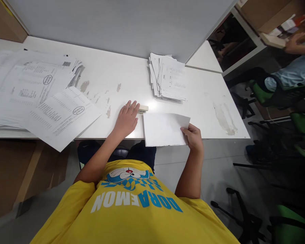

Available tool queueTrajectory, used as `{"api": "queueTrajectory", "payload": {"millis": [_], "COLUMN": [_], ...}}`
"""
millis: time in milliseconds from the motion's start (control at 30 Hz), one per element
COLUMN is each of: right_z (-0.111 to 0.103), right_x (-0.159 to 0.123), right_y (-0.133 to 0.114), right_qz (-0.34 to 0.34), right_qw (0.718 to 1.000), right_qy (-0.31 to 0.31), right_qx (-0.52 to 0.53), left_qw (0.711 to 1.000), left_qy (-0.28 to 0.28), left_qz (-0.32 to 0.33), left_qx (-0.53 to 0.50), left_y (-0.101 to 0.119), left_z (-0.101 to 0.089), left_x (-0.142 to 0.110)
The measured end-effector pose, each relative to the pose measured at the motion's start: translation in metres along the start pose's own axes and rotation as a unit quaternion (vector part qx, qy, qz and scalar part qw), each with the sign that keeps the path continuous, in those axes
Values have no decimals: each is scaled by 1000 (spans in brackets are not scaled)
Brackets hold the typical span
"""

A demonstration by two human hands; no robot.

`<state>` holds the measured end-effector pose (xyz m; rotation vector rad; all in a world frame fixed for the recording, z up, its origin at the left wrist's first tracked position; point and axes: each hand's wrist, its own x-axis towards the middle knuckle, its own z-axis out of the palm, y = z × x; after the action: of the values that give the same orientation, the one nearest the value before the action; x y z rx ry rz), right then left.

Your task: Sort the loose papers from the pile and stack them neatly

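Observation:
My left hand (pixel 127 119) lies palm down over a small cream stapler (pixel 143 108), its fingers stretched out across the rear part. Only the stapler's front end shows, pointing right. In my right hand (pixel 194 135) is a folded sheet of white paper (pixel 165 129), pinched at its right edge with the thumb on top. The paper's left edge is close to the stapler's front end, and its lower edge reaches past the front of the desk.
A stack of small folded papers (pixel 169 78) stands by the partition (pixel 122 23). Large printed sheets (pixel 27 84) are piled on the left of the white desk (pixel 112 64), one overhanging its front edge (pixel 63 115). At right, another person's arm (pixel 298 42) and several chairs show.

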<state>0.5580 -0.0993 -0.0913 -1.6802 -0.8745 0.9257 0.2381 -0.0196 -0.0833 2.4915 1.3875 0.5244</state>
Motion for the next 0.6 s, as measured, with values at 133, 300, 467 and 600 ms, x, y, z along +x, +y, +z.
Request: {"api": "queueTrajectory", "payload": {"millis": [133, 300, 467, 600], "right_z": [-3, -5, -4, -3], "right_x": [2, 5, 4, 2], "right_y": [10, 13, 14, 16], "right_qz": [-19, -24, -35, -38], "right_qw": [1000, 999, 999, 998], "right_qy": [11, 5, 17, 47], "right_qx": [-2, -20, -21, -25], "left_qw": [1000, 999, 999, 999], "left_qy": [-5, -9, -6, -7], "left_qz": [1, 2, 3, 6], "left_qx": [11, 34, 32, 32], "left_y": [0, 1, 1, 0], "left_z": [0, -1, 0, -1], "left_x": [0, 0, 0, 0]}}
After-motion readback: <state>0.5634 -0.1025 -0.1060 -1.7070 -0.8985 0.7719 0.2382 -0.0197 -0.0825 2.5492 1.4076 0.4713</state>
